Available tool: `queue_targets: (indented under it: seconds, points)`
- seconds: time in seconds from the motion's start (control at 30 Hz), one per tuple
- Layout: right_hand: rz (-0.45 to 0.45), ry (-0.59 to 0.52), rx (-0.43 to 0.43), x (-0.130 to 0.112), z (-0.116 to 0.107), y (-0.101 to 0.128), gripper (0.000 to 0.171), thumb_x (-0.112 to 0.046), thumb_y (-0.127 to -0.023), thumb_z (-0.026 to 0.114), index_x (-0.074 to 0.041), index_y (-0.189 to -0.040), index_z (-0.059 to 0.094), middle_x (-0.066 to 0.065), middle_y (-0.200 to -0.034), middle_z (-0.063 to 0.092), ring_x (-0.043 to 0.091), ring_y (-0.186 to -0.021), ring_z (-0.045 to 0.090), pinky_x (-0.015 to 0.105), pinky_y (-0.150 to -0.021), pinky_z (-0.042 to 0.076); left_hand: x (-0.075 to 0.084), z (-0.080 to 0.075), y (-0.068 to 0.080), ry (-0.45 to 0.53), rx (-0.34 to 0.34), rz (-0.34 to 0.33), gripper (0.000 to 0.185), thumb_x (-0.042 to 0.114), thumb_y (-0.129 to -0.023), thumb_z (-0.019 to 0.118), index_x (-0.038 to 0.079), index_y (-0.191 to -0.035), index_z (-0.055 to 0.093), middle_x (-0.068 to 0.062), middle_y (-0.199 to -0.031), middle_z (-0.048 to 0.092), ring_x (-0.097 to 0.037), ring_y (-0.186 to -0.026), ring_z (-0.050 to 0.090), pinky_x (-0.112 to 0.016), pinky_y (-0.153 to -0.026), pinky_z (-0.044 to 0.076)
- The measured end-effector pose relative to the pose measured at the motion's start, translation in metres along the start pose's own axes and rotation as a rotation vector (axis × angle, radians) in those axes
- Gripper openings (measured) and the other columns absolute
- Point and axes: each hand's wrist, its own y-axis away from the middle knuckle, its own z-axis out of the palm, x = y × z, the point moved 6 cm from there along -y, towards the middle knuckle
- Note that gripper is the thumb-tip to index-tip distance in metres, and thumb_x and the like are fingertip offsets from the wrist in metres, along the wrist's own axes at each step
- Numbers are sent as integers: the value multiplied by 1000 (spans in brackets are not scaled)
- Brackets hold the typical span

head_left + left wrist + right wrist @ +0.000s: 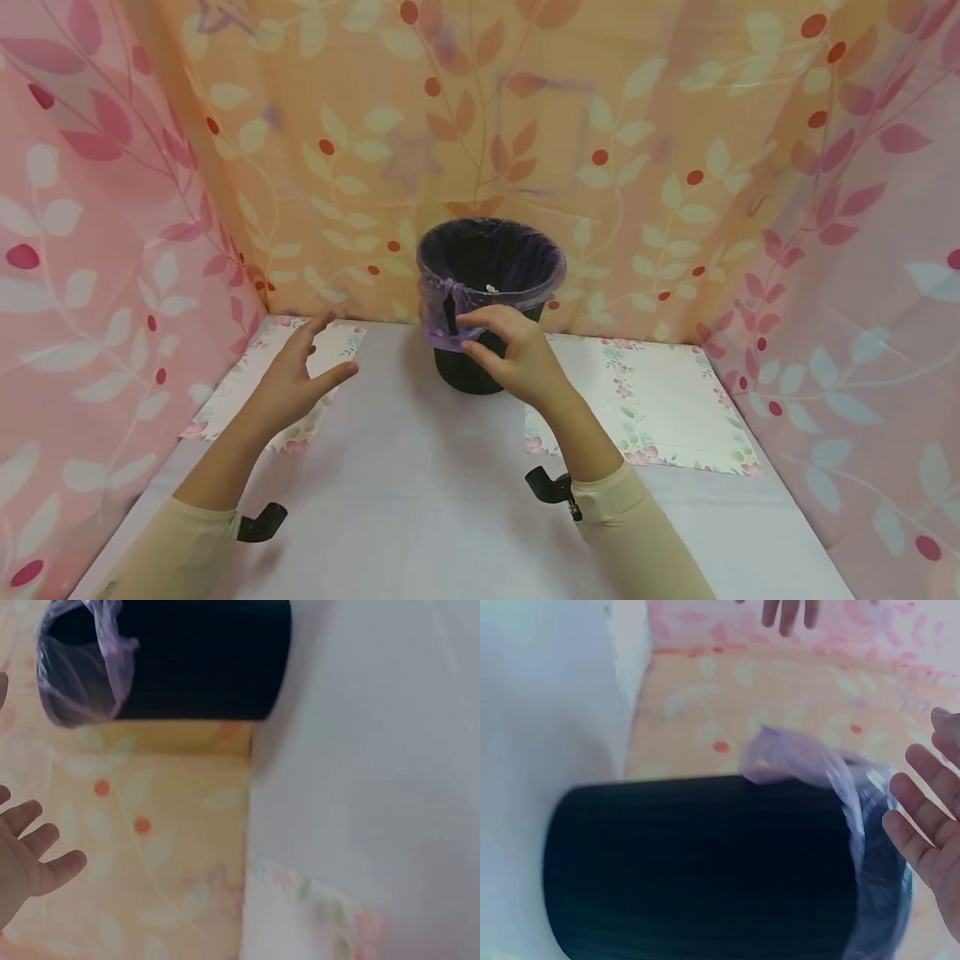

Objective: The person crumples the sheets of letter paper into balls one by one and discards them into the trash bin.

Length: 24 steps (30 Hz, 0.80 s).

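Observation:
A black trash bin (468,373) stands upright near the back of the table, lined with a thin purple plastic bag (432,312). The bag is folded over the rim and bunched in a knot at the front. Something small and white shows inside the bin. My right hand (528,358) hovers in front of the bin, fingers loosely bent and holding nothing. In the right wrist view its fingers (913,838) lie beside the bin's mouth; whether they touch the bag I cannot tell. To the bin's left, my left hand (291,385) hangs in the air with fingers spread, holding nothing.
White sheets with flower borders lie on the table, one at the left (337,343) and more paper (581,404) at the right. Leaf-patterned cloth walls (337,100) enclose the back and both sides. A small black device (262,523) sits on each wrist.

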Motion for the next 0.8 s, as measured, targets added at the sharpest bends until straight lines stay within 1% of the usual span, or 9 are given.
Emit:
queue_targets:
  seconds: [0.07, 0.2, 0.37, 0.43, 0.57, 0.7, 0.8]
  points:
    - [8, -4, -15, -1, 9, 3, 31, -16, -92, 78, -13, -123, 72, 0, -121, 71, 16, -119, 63, 35, -106, 49, -9, -3, 4, -10, -1, -9, 93, 44, -93, 75, 22, -165, 19, -8, -168, 26, -44, -150, 28, -71, -112, 31]
    - [22, -31, -39, 0, 28, 7, 31, -16, -92, 78, -11, -123, 72, -1, -120, 72, 15, -118, 63, 34, -105, 50, -26, -5, 10, -41, -3, -22, 93, 43, -94, 74, 14, -164, 21, -16, -166, 28, -46, -149, 28, -71, -112, 31]
    - [46, -26, -53, 4, 52, 11, 32, -16, -91, 79, -11, -122, 73, 0, -119, 73, 15, -117, 64, 32, -106, 49, -51, -11, 20, -120, -23, -87, 99, 50, -92, 73, 14, -165, 17, -21, -166, 26, -48, -151, 23, -74, -112, 26]
    - [68, -16, -61, 6, 61, 13, 32, -17, -91, 79, -11, -122, 73, 0, -120, 72, 15, -118, 64, 32, -106, 49, -63, -16, 24, -152, -28, -112, 101, 53, -92, 73, 13, -165, 15, -24, -165, 25, -49, -151, 21, -74, -113, 24]
    - [132, -17, -113, 10, 81, 18, 32, -19, -92, 78, -13, -124, 72, -1, -123, 71, 14, -122, 62, 32, -107, 49, -88, -26, 29, -195, -25, -137, 101, 52, -93, 71, 3, -163, 16, -31, -162, 27, -54, -148, 23, -75, -112, 23]
    - [194, -57, -171, 15, 100, 22, 32, -20, -93, 78, -16, -124, 73, -3, -124, 71, 12, -122, 61, 32, -107, 49, -111, -34, 33, -208, -21, -165, 101, 49, -94, 72, -6, -159, 18, -38, -158, 27, -59, -144, 24, -76, -110, 24]
    - [230, -94, -194, 19, 111, 24, 32, -21, -93, 77, -16, -124, 73, -4, -123, 71, 12, -121, 62, 32, -106, 49, -127, -37, 35, -223, -35, -218, 105, 52, -93, 72, -9, -158, 17, -40, -157, 26, -61, -144, 23, -78, -109, 24]
